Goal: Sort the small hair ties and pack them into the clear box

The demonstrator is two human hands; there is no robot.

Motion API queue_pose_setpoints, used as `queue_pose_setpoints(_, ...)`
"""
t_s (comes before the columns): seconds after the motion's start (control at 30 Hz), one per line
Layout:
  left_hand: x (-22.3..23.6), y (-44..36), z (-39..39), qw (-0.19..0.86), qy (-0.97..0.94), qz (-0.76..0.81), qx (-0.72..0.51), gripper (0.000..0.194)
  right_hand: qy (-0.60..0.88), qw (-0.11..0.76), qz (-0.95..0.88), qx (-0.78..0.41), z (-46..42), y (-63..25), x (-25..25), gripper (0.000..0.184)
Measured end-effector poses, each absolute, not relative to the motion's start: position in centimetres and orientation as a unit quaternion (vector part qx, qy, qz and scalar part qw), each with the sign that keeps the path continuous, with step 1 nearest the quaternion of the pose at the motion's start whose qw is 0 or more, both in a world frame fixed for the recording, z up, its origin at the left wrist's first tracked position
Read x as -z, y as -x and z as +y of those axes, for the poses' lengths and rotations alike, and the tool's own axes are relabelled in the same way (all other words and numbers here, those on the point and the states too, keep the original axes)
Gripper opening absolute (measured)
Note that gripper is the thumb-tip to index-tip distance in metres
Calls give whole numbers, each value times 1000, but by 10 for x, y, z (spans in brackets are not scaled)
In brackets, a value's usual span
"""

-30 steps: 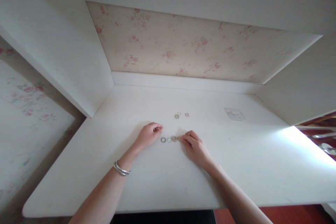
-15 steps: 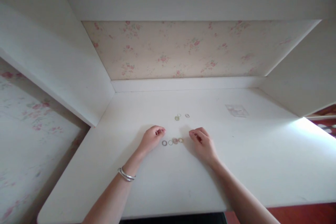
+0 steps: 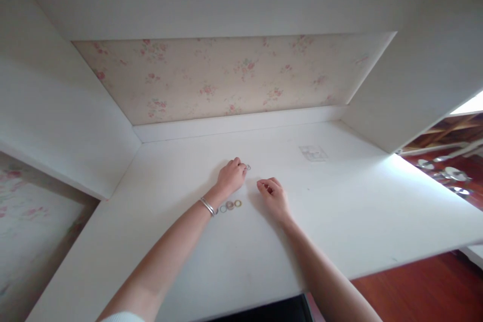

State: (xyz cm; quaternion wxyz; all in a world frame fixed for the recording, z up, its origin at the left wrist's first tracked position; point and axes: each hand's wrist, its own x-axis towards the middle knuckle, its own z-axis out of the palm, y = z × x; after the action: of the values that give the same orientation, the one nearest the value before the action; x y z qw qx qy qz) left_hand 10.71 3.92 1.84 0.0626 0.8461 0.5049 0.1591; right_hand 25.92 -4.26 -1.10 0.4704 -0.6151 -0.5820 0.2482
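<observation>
No writing can be read. The left hand (image 3: 231,177) pinches at small rings (image 3: 247,167) on the white surface (image 3: 339,211); the right hand (image 3: 273,196) rests loosely curled, grasping nothing visible.

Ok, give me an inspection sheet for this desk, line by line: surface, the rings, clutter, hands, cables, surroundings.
Surface: white desk, set in an alcove.
Job's things: a short row of small rings lies beside the left wrist; farther back, a ring shows at the left fingertips.
Clutter: a small clear packet lies flat toward the back right.
Hands: left hand reaches to the farther ring, with a silver bangle on the wrist; right hand rests loosely curled on the desk, and whether it holds anything cannot be told.
Cables: nothing seen.
Surroundings: floral wallpaper behind, white side panels, red-brown floor at lower right.
</observation>
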Motion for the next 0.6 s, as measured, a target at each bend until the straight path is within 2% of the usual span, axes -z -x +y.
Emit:
queue_pose_setpoints(0.4, -14, -115, 62, 50, -872, 476, -103, 26, 608, 466, -589, -257, -41, -260, 11, 24)
queue_pose_setpoints(0.6, -23, -107, 57, 53, -875, 463, -130, 20, 608, 460, -594, -259, -43, -263, 8, 23)
